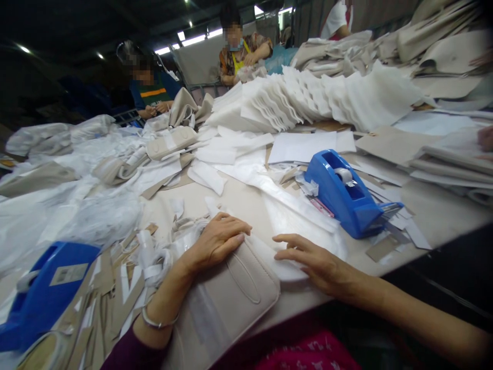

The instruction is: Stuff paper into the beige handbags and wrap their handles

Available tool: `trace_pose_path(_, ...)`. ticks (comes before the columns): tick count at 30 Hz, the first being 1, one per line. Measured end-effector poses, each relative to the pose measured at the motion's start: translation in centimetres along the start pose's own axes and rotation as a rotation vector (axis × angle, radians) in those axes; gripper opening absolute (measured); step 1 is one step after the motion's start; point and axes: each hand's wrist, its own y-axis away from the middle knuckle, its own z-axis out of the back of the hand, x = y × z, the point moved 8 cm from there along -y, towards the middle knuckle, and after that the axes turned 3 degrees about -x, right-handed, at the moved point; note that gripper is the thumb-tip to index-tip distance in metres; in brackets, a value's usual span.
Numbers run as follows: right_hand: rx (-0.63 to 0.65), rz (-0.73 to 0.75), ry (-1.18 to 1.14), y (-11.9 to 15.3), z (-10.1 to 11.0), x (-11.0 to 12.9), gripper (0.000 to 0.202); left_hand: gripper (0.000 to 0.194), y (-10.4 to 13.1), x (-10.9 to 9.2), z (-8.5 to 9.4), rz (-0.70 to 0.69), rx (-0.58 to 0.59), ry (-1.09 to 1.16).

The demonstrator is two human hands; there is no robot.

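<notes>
A beige handbag lies at the table's front edge, with a thin loop-shaped line of stitching or cord on its face. My left hand grips its upper edge, thumb on the near side and the other fingers bent over the far side. To the right of the bag, my right hand hovers with fingers apart and nothing held. Its fingertips are close to a white foam sheet lying against the bag; whether they touch it I cannot tell. White strap-like pieces lie left of my left wrist.
A blue tape dispenser stands right of my hands, another blue dispenser at lower left. Cardboard strips litter the left front. Stacked white foam sheets and beige bag pieces fill the back. Two people work across the table.
</notes>
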Motion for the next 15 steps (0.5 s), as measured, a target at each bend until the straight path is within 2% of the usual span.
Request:
trace_pose_path(3,-0.099,0.0,-0.116,-1.1,-0.3,0.8,0.027,0.031,0.2,-0.1,0.1,0.002,-0.005,0.035)
trace_pose_path(5,-0.156,-0.111,-0.19,-2.5,-0.4,0.6,0.012,0.031,0.2,-0.1,0.1,0.002,0.002,0.047)
trace_pose_path(7,-0.184,-0.266,-0.243,-3.5,-0.8,0.0,0.009,0.031,0.3,-0.3,0.1,0.004,0.006,0.056)
trace_pose_path(11,-0.104,-0.496,-0.276,-5.2,-2.3,-1.4,0.017,0.032,0.2,-0.6,0.2,0.001,0.014,0.07)
trace_pose_path(13,-0.03,-0.529,-0.247,-6.5,-3.2,-1.6,0.015,0.032,0.3,-0.6,0.1,-0.003,0.021,0.071)
trace_pose_path(15,0.026,-0.493,-0.253,-8.2,-3.9,-1.2,0.013,0.031,0.3,-0.3,0.1,0.016,0.004,0.057)
